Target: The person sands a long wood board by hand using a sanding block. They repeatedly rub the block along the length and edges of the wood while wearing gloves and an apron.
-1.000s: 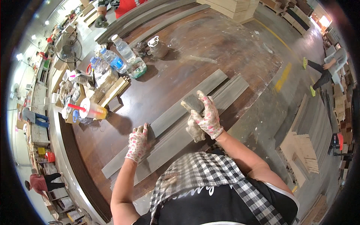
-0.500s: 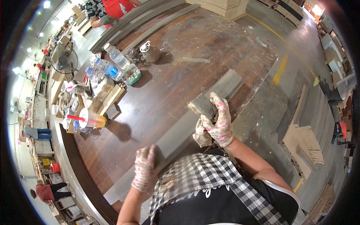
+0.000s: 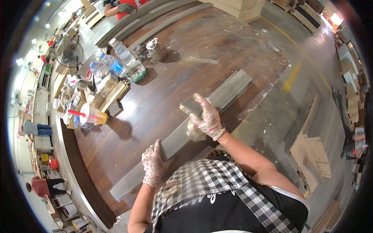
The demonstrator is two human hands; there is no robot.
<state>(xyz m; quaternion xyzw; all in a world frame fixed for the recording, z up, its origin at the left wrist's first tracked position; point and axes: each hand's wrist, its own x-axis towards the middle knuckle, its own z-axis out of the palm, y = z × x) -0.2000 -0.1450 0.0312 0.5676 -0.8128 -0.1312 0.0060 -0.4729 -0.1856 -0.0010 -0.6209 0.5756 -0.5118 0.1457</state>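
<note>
Nearest, the gloved left hand (image 3: 154, 163) rests at the edge of a long grey board (image 3: 175, 143), though whether its fingers grip it cannot be told, while the gloved right hand (image 3: 210, 121) is closed around a grey block (image 3: 190, 106), with a whitish cloth (image 3: 196, 133) bunched beneath. The board slants across the brown worktop (image 3: 182, 81) in front of the person. Farther off stand a cup with a red straw (image 3: 93, 115) and plastic bottles (image 3: 123, 53), then stacked grey strips (image 3: 149, 18).
</note>
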